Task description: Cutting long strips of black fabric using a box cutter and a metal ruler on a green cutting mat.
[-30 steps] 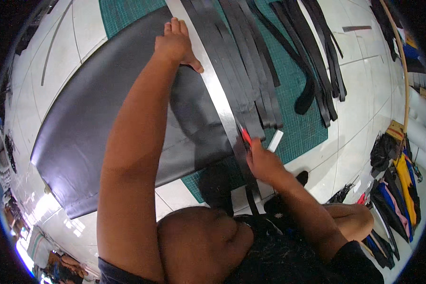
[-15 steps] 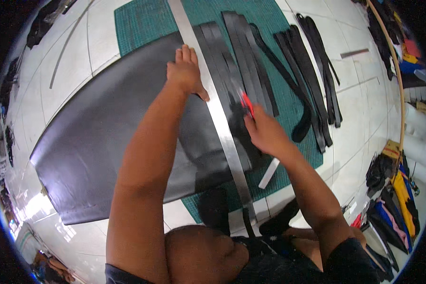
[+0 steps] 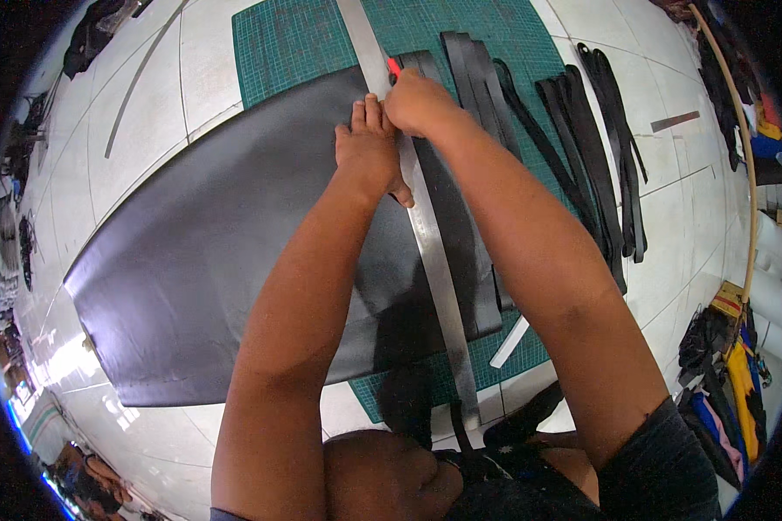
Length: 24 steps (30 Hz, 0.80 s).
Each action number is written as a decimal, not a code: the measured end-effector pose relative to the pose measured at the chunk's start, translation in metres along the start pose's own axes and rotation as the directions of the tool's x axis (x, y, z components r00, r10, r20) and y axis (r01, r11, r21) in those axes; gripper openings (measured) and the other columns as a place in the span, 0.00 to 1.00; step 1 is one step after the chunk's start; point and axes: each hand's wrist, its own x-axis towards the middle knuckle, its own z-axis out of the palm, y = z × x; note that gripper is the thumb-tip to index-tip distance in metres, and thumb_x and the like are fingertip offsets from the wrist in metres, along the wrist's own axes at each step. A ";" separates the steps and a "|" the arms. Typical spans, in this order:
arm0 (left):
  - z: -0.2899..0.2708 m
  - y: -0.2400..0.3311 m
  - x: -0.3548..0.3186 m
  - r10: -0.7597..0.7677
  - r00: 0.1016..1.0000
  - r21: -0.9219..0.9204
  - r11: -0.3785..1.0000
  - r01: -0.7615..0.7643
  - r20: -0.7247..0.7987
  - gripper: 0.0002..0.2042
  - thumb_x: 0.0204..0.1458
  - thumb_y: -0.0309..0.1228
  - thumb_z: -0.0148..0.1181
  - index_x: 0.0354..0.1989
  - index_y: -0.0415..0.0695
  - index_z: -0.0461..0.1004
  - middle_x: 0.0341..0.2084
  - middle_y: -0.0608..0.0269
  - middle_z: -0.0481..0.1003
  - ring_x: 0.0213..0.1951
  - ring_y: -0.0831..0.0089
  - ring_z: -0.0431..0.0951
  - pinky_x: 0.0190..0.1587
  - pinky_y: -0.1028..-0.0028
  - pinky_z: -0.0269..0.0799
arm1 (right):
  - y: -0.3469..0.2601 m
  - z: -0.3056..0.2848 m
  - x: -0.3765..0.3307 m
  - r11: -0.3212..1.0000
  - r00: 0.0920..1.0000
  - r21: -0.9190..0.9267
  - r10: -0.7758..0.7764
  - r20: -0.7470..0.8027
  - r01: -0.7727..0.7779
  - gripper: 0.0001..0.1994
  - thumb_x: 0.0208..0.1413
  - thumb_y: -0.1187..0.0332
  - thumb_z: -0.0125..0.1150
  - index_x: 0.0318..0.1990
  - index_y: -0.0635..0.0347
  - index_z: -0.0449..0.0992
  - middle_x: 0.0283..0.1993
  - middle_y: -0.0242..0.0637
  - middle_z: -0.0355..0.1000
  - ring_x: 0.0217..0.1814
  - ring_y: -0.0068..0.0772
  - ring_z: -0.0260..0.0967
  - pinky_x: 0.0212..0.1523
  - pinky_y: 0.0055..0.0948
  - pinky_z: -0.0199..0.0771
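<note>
A long metal ruler (image 3: 436, 260) lies lengthwise across a large black leather-like sheet (image 3: 226, 226). My left hand (image 3: 367, 158) presses flat on the sheet and the ruler, fingers stretched and thumb out to the side. Close beyond it, my right hand (image 3: 420, 102) is closed around a red-handled cutter knife (image 3: 394, 67) at the ruler's right edge, near the sheet's far edge. The knife's blade is hidden by the hand. Under the sheet is a green cutting mat (image 3: 295, 42). Cut black strips (image 3: 478, 87) lie on the mat to the right.
More black strips (image 3: 613, 139) lie folded at the mat's right edge. A short pale strip (image 3: 509, 342) sits beside my right forearm. Thin grey strips (image 3: 674, 122) are on the white tiled floor (image 3: 669, 304). Coloured fabrics (image 3: 740, 382) and white rolls (image 3: 769, 304) stand at the right.
My right hand has moved with the knife away from me, up to the ruler's edge near the sheet's far side. My left hand stays on the ruler. The whole view has shifted slightly.
</note>
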 end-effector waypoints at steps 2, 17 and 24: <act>-0.001 0.003 0.001 0.002 1.000 0.022 1.000 -0.002 -0.028 0.75 0.13 0.55 0.81 0.72 0.39 0.36 0.72 0.44 0.37 0.73 0.49 0.40 0.66 0.47 0.53 | -0.002 -0.006 0.004 0.996 0.993 -0.068 -0.069 -0.094 0.063 0.21 0.52 0.71 0.53 0.52 0.75 0.65 0.29 0.57 0.76 0.28 0.50 0.78 0.30 0.41 0.76; 0.006 -0.002 0.001 -0.031 0.997 0.086 0.996 0.037 -0.077 0.75 0.15 0.60 0.79 0.71 0.35 0.36 0.72 0.48 0.39 0.73 0.53 0.42 0.65 0.53 0.58 | 0.063 0.021 -0.171 0.993 0.961 -0.042 0.114 0.254 -0.106 0.17 0.58 0.66 0.51 0.49 0.69 0.60 0.41 0.63 0.73 0.46 0.64 0.72 0.48 0.52 0.71; 0.007 0.000 0.001 0.004 0.995 0.051 0.999 0.001 -0.099 0.78 0.09 0.60 0.79 0.71 0.35 0.37 0.72 0.44 0.38 0.72 0.49 0.42 0.66 0.51 0.57 | 0.075 0.020 -0.217 0.986 0.947 -0.064 0.164 0.275 -0.152 0.17 0.58 0.65 0.52 0.49 0.68 0.60 0.40 0.61 0.74 0.46 0.62 0.73 0.48 0.53 0.70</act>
